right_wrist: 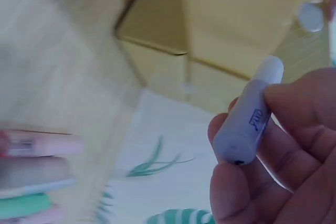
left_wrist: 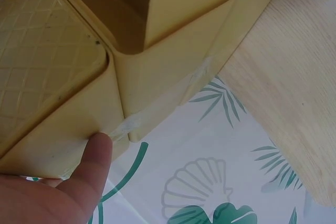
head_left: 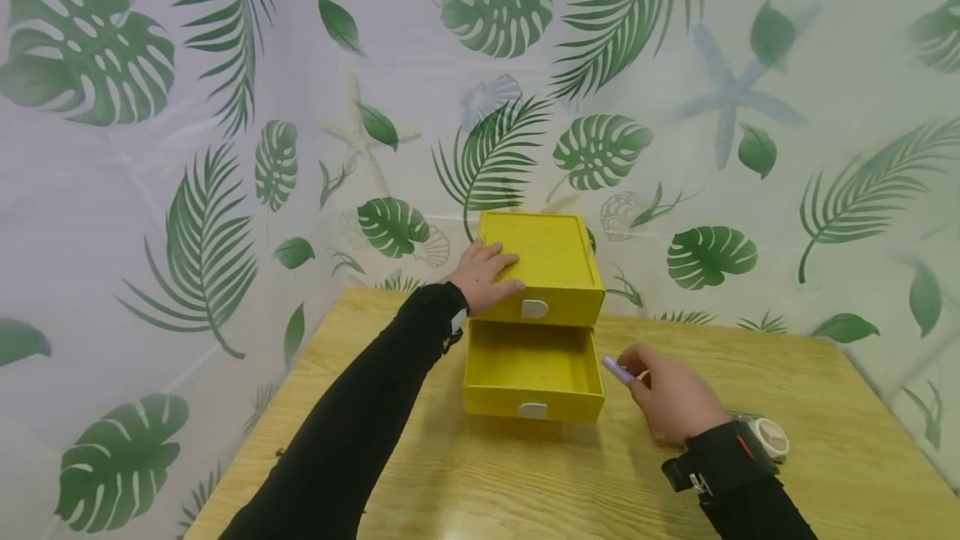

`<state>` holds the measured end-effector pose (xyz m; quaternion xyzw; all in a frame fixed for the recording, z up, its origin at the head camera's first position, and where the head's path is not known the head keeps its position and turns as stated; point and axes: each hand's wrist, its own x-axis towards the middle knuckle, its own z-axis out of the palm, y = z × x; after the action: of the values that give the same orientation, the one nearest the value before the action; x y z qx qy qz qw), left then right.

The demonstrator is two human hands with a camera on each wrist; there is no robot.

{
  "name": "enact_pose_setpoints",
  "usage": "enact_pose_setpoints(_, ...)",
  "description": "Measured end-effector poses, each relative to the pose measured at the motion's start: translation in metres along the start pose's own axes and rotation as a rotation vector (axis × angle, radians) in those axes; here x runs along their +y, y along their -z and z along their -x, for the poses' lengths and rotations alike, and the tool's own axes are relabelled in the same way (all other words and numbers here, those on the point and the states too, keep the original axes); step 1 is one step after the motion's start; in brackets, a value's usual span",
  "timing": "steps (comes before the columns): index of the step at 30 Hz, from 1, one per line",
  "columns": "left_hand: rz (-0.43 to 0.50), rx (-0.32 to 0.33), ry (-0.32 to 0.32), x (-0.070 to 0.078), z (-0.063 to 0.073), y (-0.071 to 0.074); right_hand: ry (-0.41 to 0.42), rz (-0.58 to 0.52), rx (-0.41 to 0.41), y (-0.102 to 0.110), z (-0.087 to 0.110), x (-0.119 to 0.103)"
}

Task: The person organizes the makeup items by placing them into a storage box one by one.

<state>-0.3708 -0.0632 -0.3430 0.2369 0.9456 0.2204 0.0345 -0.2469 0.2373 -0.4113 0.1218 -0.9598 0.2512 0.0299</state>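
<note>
Okay, going left to right in the head view: a dark left sleeve (head_left: 360, 407) is crossing the table (head_left: 420, 482) from seven o'clock. The left hand (head_left: 483, 277) is resting at eight o'clock on the top of the yellow box (head_left: 551, 248); its fingers are lying fairly straight and a bit spread, gripping nothing. In the left wrist view one finger (left_wrist: 94, 153) is touching the box's side.

The box's upper front is showing a white tab (head_left: 535, 308). At six o'clock under it, the lower drawer (head_left: 495, 403) is sticking out towards the person, showing its bare yellow floor and a second white tab.

The purple tube (head_left: 618, 370) is sitting just outside the drawer at three o'clock, its far end pointing to ten. The right hand (head_left: 678, 397), at four o'clock from the tube, is pinching it between thumb and fingers, narrow grip. In the right wrist view the tube's pale tip is pointing to one o'clock and dark lettering is showing on its side. At eight o'clock there, slim pink (right_wrist: 52, 144), grey and green items are lying side by side, blurred. Leaf-print sheeting (head_left: 420, 182) is hanging behind.
</note>
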Motion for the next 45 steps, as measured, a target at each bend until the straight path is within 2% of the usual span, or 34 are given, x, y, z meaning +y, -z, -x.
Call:
enact_pose_setpoints(5,-0.010,0.004,-0.004,0.000,0.000,0.001,0.100,0.017,0.009,0.007,-0.003,-0.025)
enact_pose_setpoints(15,-0.005,0.007,-0.001,0.001,0.001,-0.001,0.290,0.085,-0.005,-0.011,-0.010,-0.057)
enact_pose_setpoints(22,-0.013,0.009,0.014,-0.001,0.001,-0.003,0.326,0.070,-0.087,-0.023,-0.023,-0.069)
enact_pose_setpoints(32,-0.017,0.016,-0.001,-0.001,-0.001,-0.003,0.340,0.009,-0.200,-0.030,-0.030,-0.065)
enact_pose_setpoints(45,-0.024,0.016,0.010,0.000,0.001,-0.004,0.373,0.093,-0.214,-0.040,-0.025,-0.065)
